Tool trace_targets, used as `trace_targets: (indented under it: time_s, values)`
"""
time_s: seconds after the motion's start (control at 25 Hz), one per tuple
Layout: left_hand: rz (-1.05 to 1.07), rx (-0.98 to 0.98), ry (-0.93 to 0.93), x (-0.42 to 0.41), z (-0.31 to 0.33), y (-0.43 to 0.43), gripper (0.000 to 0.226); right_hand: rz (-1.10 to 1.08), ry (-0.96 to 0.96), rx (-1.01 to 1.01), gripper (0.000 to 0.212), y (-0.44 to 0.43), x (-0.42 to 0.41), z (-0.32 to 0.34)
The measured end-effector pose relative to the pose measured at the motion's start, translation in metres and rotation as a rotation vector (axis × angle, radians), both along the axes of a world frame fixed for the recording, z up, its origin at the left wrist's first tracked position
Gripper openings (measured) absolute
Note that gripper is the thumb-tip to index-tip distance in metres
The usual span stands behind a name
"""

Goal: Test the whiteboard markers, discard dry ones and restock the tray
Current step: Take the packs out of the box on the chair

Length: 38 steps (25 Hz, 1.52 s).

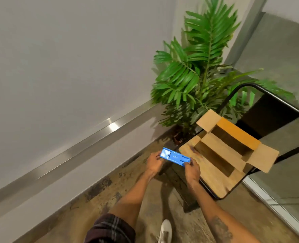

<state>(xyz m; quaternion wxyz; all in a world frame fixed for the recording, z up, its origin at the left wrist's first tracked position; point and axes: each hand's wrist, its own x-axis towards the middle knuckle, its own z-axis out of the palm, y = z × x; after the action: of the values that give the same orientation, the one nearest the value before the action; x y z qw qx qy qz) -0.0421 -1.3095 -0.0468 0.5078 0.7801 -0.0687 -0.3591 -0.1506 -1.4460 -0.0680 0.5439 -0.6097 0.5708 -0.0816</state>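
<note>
I held the blue tray in front of me with both hands. My left hand pinched its left end, and my right hand pinched its right end. My fingers were pressed on the edges, not spread. The tray looked flat and light, and I saw no markers in it.

I think I was getting the tray ready to fill again. To do that well, I needed to keep it level and hold it by the ends, so nothing would slide out later. A soft grip seemed enough, since it looked like thin plastic.

Just past my right hand was a wooden surface with a black rim. An open cardboard box sat on it, flaps up. The inside was dark, so I could not tell what was in it. The near flap could get in my way if I reached in.

Below my hands was the stained floor, and my white shoe. Farther off, behind the box, stood a green plant in the corner. To the left of my hands ran a shiny metal strip along the wall.
</note>
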Motion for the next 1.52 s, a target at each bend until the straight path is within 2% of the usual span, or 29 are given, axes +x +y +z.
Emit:
trace_targets:
  time_s: [0.08,0.16,0.56,0.96,1.16,1.52]
  values:
    - [0.079,0.019,-0.025,0.0,0.029,0.045,0.041,0.066,-0.02,-0.017,0.047,0.038,0.015,0.004]
    - [0.122,0.005,-0.075,-0.001,0.053,0.091,0.036,0.141,-0.031,-0.045,0.047,0.081,0.027,0.012]
    - [0.467,0.106,-0.168,-0.007,0.091,0.329,0.041,0.466,-0.125,-0.093,0.039,0.298,0.073,0.051]
    - [0.749,0.128,-0.229,-0.031,0.087,0.552,0.041,0.754,-0.203,-0.048,0.033,0.513,0.098,0.062]
    - [0.861,0.103,-0.255,-0.045,0.088,0.625,0.039,0.825,-0.226,-0.037,0.038,0.589,0.099,0.073]
    - [1.042,0.079,-0.299,-0.033,0.081,0.713,0.031,0.993,-0.28,-0.033,0.032,0.681,0.138,0.088]
